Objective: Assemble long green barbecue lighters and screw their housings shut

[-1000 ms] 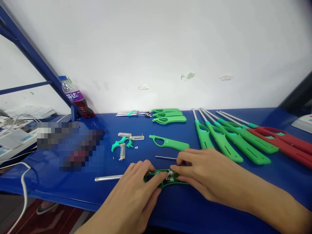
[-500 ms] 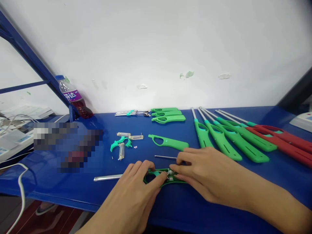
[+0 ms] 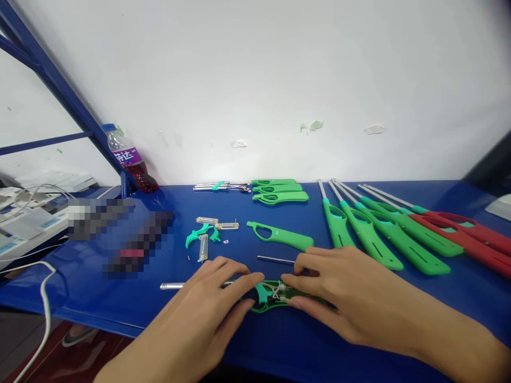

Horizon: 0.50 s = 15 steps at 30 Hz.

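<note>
An opened gas lighter (image 3: 261, 293) lies in front of me, its green handle shell showing a teal trigger, thin wires and a clear part inside. My left hand (image 3: 215, 303) grips its front end, where the metal tube (image 3: 171, 286) sticks out to the left. With thumb and fingers, my right hand (image 3: 331, 287) holds the handle's rear, fingertips beside the wires. A thin metal rod (image 3: 275, 259) runs out from under the right hand; its other end is hidden. Just behind lies a loose green handle half (image 3: 281, 236).
Clear fuel tanks (image 3: 203, 247) and teal triggers (image 3: 195, 234) lie left of centre. Against the wall are metal tubes (image 3: 215, 186) and green handle shells (image 3: 279, 197). Several green lighters (image 3: 371, 242) and red lighters (image 3: 459, 234) lie right. A drink bottle (image 3: 133, 165) leans back left on the blue table (image 3: 131, 308).
My left hand has slid left along the lighter, its thumb leaving the wires and uncovering the teal trigger. The right hand stays on the handle. The view has shifted slightly.
</note>
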Available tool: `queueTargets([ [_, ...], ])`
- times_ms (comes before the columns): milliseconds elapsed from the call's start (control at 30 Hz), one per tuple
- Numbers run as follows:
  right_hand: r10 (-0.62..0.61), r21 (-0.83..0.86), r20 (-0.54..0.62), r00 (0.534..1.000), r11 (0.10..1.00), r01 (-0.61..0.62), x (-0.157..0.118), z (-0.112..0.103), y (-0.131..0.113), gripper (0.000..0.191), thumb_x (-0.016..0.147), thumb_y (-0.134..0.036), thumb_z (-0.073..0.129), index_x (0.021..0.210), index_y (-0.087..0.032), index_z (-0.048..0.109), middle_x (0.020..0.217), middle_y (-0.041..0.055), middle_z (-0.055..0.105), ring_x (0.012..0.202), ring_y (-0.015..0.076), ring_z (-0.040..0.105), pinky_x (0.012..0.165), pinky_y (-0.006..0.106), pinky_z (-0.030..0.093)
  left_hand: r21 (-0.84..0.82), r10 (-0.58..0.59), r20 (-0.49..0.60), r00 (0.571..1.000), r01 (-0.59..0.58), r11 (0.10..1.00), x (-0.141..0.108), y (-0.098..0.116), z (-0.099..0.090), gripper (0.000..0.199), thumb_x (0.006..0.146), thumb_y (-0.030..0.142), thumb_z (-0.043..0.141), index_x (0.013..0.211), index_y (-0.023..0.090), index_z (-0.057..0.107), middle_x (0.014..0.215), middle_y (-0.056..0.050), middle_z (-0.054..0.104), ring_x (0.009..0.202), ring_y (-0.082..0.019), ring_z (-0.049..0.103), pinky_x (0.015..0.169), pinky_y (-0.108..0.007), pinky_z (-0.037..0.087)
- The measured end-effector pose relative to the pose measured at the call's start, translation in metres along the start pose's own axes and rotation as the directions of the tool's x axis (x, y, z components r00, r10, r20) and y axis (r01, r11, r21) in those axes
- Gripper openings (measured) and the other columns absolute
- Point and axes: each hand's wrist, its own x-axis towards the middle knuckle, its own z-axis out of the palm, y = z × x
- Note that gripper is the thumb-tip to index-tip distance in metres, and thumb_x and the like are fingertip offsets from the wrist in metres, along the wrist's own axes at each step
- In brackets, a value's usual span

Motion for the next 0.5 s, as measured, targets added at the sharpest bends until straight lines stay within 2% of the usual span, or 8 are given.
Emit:
queueTargets([
  [100,-0.008,0.005,-0.011,1.000,1.000,0.008,-0.001,0.002,0.000,0.021,0.109,-0.036,0.057,0.119,-0.030,0.075,0.096,-0.0007,0.070,0.085,0.0183,0.067,0.066,0.034,0.039,0.032,-0.016,-0.044,0.999,0.018,0.999,-0.006,-0.015,-0.010,0.039,0.112,0.022,0.049,0.148,0.036,0.055,0.135,-0.002,0.065,0.123,-0.023,0.063,0.110,-0.041,0.052],
  [300,0.003,-0.028,-0.029,1.000,1.000,-0.003,-0.002,0.003,0.000,0.021,0.108,-0.037,0.058,0.120,-0.027,0.073,0.097,-0.0006,0.070,0.086,0.0197,0.068,0.067,0.035,0.039,0.061,-0.047,-0.053,0.997,0.050,0.997,-0.011,-0.041,-0.018,0.027,0.111,0.030,0.053,0.131,0.035,0.071,0.125,0.001,0.074,0.116,-0.022,0.070,0.101,-0.034,0.056],
  [400,0.007,-0.039,-0.041,0.999,0.999,-0.009,-0.001,0.003,0.001,0.020,0.108,-0.034,0.057,0.120,-0.027,0.072,0.098,-0.0010,0.071,0.087,0.0195,0.068,0.066,0.035,0.037,0.048,-0.053,-0.019,0.998,0.054,0.997,-0.009,-0.040,-0.017,0.027,0.111,0.030,0.054,0.132,0.035,0.070,0.121,0.002,0.075,0.117,-0.021,0.070,0.102,-0.033,0.056],
  [500,0.004,-0.016,-0.038,0.999,1.000,-0.004,0.000,0.002,0.002,0.018,0.109,-0.030,0.056,0.117,-0.028,0.072,0.097,-0.0017,0.070,0.085,0.0182,0.067,0.065,0.035,0.036,0.017,-0.040,0.006,0.999,0.040,0.999,-0.006,-0.031,-0.016,0.029,0.112,0.027,0.052,0.137,0.034,0.067,0.124,0.001,0.072,0.118,-0.019,0.067,0.106,-0.033,0.053],
])
